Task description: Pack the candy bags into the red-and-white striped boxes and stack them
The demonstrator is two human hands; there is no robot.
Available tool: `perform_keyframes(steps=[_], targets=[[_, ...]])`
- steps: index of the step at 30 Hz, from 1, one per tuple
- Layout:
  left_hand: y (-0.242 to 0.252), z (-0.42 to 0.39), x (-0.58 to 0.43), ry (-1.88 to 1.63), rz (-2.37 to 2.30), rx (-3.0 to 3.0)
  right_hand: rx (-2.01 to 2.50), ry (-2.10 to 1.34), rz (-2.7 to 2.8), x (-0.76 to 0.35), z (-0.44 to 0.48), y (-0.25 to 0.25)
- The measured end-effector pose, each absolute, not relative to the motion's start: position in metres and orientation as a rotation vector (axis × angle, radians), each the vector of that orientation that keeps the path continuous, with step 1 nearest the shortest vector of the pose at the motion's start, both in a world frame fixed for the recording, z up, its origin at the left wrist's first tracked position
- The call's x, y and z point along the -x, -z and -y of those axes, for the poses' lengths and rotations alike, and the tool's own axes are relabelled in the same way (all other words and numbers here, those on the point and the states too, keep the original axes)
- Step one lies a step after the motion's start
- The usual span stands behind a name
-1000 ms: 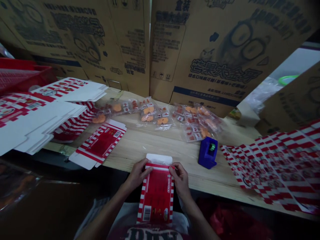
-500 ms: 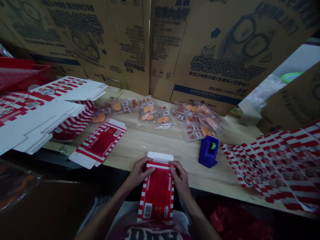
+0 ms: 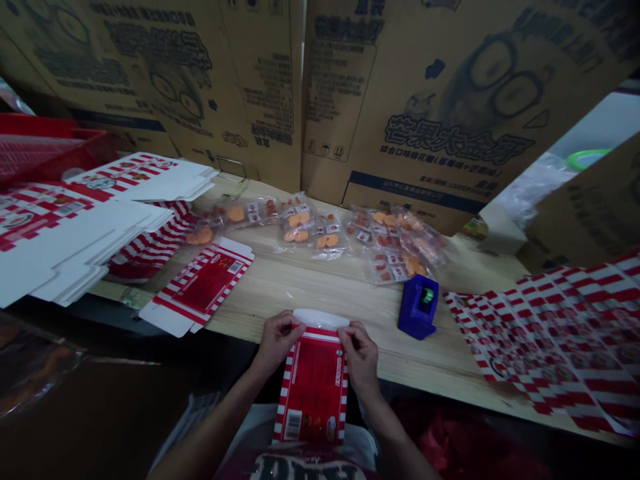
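A red carton with striped edges point(image 3: 318, 380) rests upright against my body at the table's front edge, its white top flap raised and bowed. At its upper left corner my left hand point(image 3: 277, 341) pinches the edge of the flap. My right hand point(image 3: 361, 355) grips the upper right corner, fingers curled in. Whether the carton holds anything is hidden. Beyond it lie several clear sachets with orange and red pieces point(image 3: 327, 238). A flat red striped carton point(image 3: 203, 285) lies to the left, overhanging the table edge.
Stacked flat white and red cartons point(image 3: 95, 227) fill the left side, below a red basket point(image 3: 55, 147). A blue tape dispenser point(image 3: 419, 307) stands right of my hands. Red-and-white printed sheets point(image 3: 555, 340) cover the right. Large cardboard boxes point(image 3: 425, 87) wall off the back.
My fingers have shifted from the carton's face to the corners of its top flap. The white flap has bent and now bows. The view has moved slightly.
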State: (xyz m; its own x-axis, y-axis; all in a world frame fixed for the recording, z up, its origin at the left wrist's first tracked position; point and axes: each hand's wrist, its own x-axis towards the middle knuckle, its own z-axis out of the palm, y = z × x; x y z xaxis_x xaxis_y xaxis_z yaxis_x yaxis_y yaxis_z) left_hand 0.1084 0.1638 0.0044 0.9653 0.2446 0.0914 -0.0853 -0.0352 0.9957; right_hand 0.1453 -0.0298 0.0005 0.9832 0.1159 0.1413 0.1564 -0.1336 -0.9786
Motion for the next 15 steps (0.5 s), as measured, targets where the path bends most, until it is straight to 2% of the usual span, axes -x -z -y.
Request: perform_keyframes(steps=[9,15], targets=[[-0.002,-0.158,-0.104,-0.263,-0.26,-1.557,1.603,0.049,0.057,-0.143,0.029,0.0],[-0.008,-0.172,-0.108,-0.113,-0.093,-1.62,1.532,-0.308,0.252,-0.157,0.038,-0.004]])
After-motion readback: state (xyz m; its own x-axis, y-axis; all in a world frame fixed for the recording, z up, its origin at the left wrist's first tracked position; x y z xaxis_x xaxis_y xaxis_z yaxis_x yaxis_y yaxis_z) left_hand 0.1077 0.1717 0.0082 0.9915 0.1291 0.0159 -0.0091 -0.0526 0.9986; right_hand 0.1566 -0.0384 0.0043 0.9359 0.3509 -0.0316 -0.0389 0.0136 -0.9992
